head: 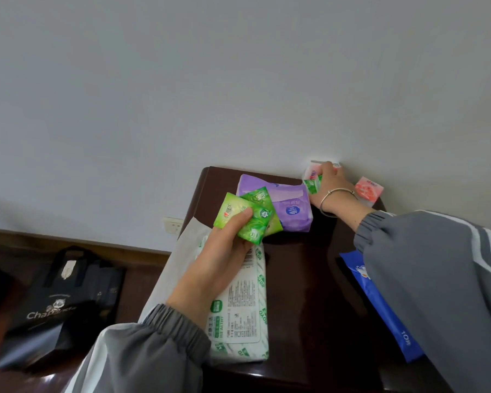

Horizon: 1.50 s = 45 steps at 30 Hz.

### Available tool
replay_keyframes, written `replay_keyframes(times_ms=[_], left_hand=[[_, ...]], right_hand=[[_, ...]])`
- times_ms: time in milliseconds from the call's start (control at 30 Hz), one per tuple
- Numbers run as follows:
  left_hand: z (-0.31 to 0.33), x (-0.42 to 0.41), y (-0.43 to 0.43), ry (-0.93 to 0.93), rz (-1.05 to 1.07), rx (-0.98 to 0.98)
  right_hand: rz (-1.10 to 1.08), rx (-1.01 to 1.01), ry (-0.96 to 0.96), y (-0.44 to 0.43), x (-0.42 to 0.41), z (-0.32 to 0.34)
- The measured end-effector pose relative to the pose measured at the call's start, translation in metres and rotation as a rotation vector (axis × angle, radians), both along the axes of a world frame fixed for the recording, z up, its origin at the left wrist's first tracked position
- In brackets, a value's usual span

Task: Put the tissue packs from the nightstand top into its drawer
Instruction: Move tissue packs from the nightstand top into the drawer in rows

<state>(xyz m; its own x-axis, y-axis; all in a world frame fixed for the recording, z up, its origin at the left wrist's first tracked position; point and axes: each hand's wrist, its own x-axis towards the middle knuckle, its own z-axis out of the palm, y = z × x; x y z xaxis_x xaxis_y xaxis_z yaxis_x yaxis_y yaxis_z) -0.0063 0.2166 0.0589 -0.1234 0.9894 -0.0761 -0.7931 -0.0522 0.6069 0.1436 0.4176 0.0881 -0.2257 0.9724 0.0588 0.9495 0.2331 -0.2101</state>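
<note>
The left hand (pixel 221 259) pinched fanned green tissue packs (pixel 255 219) under its thumb, while the right hand (pixel 330 188) curled its fingers (pixel 333 171) round another green pack (pixel 312 186).

Soft, even, cool light; weak shadows. Glossy worktop (pixel 309 279) reflects faintly. Wide-angle bending at edges; bag (pixel 60 302) lower left blurred.

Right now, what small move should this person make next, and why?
Probably close the right hand round the small pink-and-white tissue pack by the wall: its fingers lie on it, beside one small green pack it holds; the left hand grips a fan of green tissue packs.
</note>
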Motion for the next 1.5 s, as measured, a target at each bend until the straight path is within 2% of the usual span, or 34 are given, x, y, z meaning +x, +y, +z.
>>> replay_keyframes(times_ms=[100, 233, 333, 400, 500, 633, 767, 900, 1033, 1200, 1333, 1500], left_hand=[[-0.003, -0.002, 0.001, -0.016, -0.001, 0.0], [-0.005, -0.005, 0.003, -0.042, -0.007, -0.014], [-0.003, -0.005, 0.001, -0.088, -0.002, -0.038], [0.006, -0.001, 0.0, -0.068, 0.037, -0.108], [0.031, 0.009, -0.005, 0.037, 0.113, -0.168], [0.08, 0.026, -0.035, 0.153, 0.121, -0.049], [0.096, 0.049, -0.107, 0.394, -0.06, -0.065], [0.064, 0.072, -0.193, 0.556, -0.248, -0.291], [0.018, 0.101, -0.257, 0.692, -0.298, -0.503], [-0.013, 0.136, -0.276, 1.059, -0.261, -0.634], [-0.025, 0.162, -0.267, 1.226, -0.331, -0.663], [-0.036, 0.176, -0.246, 1.648, -0.62, -0.653]], right_hand=[[-0.054, 0.036, 0.101, -0.004, -0.001, -0.003], [-0.125, 0.195, 0.464, -0.028, 0.014, 0.006], [-0.076, 0.315, 0.734, -0.065, 0.037, 0.028], [-0.038, 0.311, 0.849, -0.1, 0.058, 0.041], [-0.002, 0.232, 0.899, -0.157, 0.096, 0.052], [0.049, 0.072, 0.881, -0.232, 0.141, 0.055], [0.101, -0.08, 0.744, -0.301, 0.168, 0.04], [0.093, -0.277, 0.651, -0.357, 0.183, -0.002], [0.135, -0.393, 0.523, -0.394, 0.191, -0.041], [0.16, -0.417, 0.298, -0.419, 0.197, -0.071], [0.125, -0.402, 0.166, -0.425, 0.206, -0.077], [0.047, -0.37, 0.187, -0.424, 0.207, -0.08]])
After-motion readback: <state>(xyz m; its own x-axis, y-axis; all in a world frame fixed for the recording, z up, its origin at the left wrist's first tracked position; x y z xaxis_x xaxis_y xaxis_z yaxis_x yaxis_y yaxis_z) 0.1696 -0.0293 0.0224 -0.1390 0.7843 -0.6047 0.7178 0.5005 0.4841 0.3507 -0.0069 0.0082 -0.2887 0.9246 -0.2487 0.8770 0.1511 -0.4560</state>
